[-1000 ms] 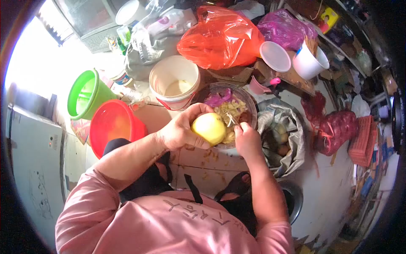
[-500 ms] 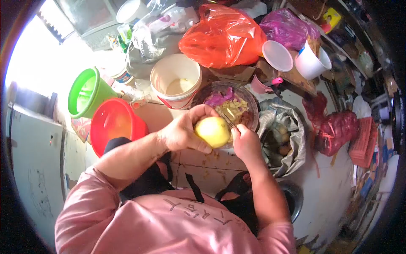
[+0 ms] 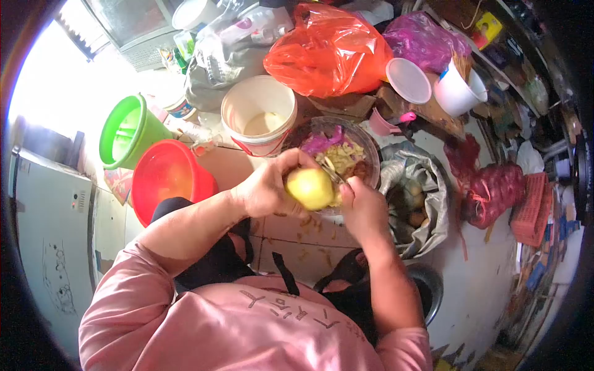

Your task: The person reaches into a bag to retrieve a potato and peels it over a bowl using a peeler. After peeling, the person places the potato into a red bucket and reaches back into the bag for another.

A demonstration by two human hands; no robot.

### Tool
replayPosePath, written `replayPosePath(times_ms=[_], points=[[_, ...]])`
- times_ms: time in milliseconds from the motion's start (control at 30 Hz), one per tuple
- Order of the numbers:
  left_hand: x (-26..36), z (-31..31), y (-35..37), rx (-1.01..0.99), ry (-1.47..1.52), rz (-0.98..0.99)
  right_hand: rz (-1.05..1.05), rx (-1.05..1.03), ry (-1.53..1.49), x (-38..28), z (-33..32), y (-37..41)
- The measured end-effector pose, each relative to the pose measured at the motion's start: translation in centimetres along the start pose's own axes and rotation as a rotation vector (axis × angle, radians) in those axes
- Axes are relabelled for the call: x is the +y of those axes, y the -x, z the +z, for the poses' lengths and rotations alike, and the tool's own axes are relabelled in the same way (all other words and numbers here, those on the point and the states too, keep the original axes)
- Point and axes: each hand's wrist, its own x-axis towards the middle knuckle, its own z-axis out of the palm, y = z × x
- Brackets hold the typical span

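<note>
My left hand is wrapped round a peeled yellow potato, thumb below and fingers above. A peeler is gripped in my right hand, its metal head close against the potato's right side; its handle is mostly hidden by my fingers. Just beyond both hands sits a round basin holding pale peelings and a piece of purple plastic. To the right of my right hand stands an open sack with several unpeeled potatoes inside.
Left of my arms are a red basin, a green bucket and a white bucket. Orange and purple plastic bags lie behind. A red net bag rests at right. Scraps lie on the tiled floor.
The potato has turned slightly in my left hand and is blurred. My right hand has shifted a little with the peeler, still at the potato's right side.
</note>
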Motion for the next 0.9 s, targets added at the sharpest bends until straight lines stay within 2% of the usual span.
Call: replayPosePath(times_ms=[67, 100, 200, 233, 300, 400, 433, 500, 633, 700, 767, 900], points=[[0.2, 0.2, 0.0, -0.127, -0.032, 0.210, 0.151, 0.002, -0.083, 2.5, 1.7, -0.5], [0.3, -0.2, -0.2, -0.120, -0.033, 0.219, 0.172, 0.014, -0.098, 2.0, 1.3, -0.6], [0.1, -0.4, 0.1, -0.008, 0.036, -0.009, 0.150, 0.075, -0.237, 1.3, 0.4, -0.5], [-0.1, -0.4, -0.1, -0.013, 0.032, -0.011, 0.154, 0.079, -0.241, 1.2, 0.4, -0.4], [-0.7, -0.3, -0.6, 0.072, 0.394, 0.009, 0.104, 0.187, -0.388, 0.5, 0.6, -0.3], [-0.4, -0.3, -0.7, 0.086, 0.457, -0.020, 0.009, 0.186, -0.517, -1.4, 0.3, 0.6], [-0.4, -0.3, -0.7, 0.075, 0.480, -0.025, -0.084, 0.226, -0.486, -1.7, 0.4, 0.8], [-0.5, -0.3, -0.7, 0.061, 0.474, -0.041, -0.132, 0.230, -0.460, -2.1, 0.5, 1.0], [-0.5, -0.3, 0.0, -0.042, 0.402, -0.060, -0.110, 0.273, -0.408, -0.8, 1.4, 0.3], [-0.4, 0.2, 0.2, -0.116, 0.436, -0.011, 0.103, 0.053, -0.163, 1.3, 2.8, -0.6], [-0.2, 0.1, -0.1, -0.164, 0.490, 0.062, 0.100, 0.068, -0.187, 1.8, 3.1, -0.8], [-0.2, 0.0, -0.2, -0.072, 0.547, 0.017, 0.143, 0.116, -0.294, 1.6, 2.3, -0.9]])
